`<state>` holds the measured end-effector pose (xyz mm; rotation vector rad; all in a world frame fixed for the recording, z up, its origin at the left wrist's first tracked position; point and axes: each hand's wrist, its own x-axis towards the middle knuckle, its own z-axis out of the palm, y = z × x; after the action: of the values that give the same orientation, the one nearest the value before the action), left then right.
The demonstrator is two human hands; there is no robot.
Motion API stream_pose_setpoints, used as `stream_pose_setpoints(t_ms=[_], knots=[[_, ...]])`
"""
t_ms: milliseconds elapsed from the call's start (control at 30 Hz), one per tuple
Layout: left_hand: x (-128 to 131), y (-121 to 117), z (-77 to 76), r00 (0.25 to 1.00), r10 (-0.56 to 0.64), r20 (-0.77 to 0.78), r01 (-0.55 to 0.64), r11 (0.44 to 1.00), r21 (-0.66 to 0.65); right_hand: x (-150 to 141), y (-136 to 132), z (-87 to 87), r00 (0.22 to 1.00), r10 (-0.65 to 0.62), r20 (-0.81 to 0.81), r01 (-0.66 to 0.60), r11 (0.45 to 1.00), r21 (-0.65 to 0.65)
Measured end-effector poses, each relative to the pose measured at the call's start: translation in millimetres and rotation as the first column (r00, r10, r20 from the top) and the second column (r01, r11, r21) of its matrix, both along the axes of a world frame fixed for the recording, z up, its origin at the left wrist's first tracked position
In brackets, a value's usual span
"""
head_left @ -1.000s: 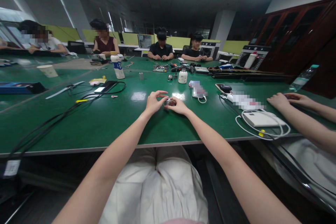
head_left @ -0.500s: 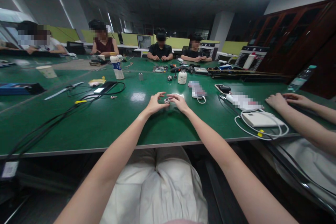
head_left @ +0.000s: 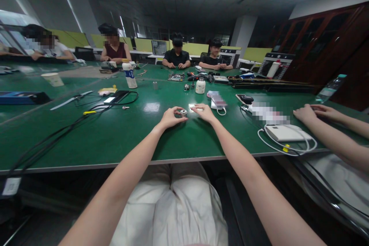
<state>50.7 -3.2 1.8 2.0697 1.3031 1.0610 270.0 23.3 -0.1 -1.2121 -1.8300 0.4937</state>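
Observation:
A small silver metal cylinder point(head_left: 183, 113) with a round hole in its top stands upright near the middle of the green table point(head_left: 173, 142). My left hand point(head_left: 172, 117) grips it from the left, fingers behind and thumb in front. To the right of the cylinder, my right hand point(head_left: 204, 113) is apart from it, fingers stretched out to the left over a bright glare spot; I see nothing held in it. Farther back stands a similar metal cylinder point(head_left: 155, 85). More shiny metal parts point(head_left: 186, 87) lie beside a small white bottle point(head_left: 200, 86).
Left are black cables point(head_left: 66, 125), a small key point(head_left: 125, 107) and a blue-labelled bottle point(head_left: 130, 75). Right are a phone point(head_left: 217, 102), a white box point(head_left: 288, 132) with a looped cable, and a neighbour's hands point(head_left: 305, 113). Several people sit across the table.
My right hand has drawn away to the right from the cylinder. More of the cylinder's side now shows in my left hand. The view has shifted slightly.

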Motion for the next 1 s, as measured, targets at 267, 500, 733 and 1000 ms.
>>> stream_pose_setpoints(t_ms=[267,500,733,1000], knots=[[-1,0,0.5,1.0,-0.012,0.016,0.013,1.0,-0.012,21,-9,-10.1,0.954,0.037,0.296,-0.009,0.995,-0.098],[-1,7,-7.3,0.998,-0.031,0.056,0.032,0.999,-0.027,1,0,-14.0,0.973,0.117,-0.197,-0.147,0.978,-0.149],[-1,10,-13.2,0.995,-0.064,0.081,0.066,0.998,-0.024,-35,-11,4.5,0.89,0.228,-0.395,-0.211,0.974,0.087],[-1,8,-10.0,0.997,-0.054,0.057,0.056,0.998,-0.027,-50,-15,7.3,0.938,0.198,-0.283,-0.17,0.978,0.121]])
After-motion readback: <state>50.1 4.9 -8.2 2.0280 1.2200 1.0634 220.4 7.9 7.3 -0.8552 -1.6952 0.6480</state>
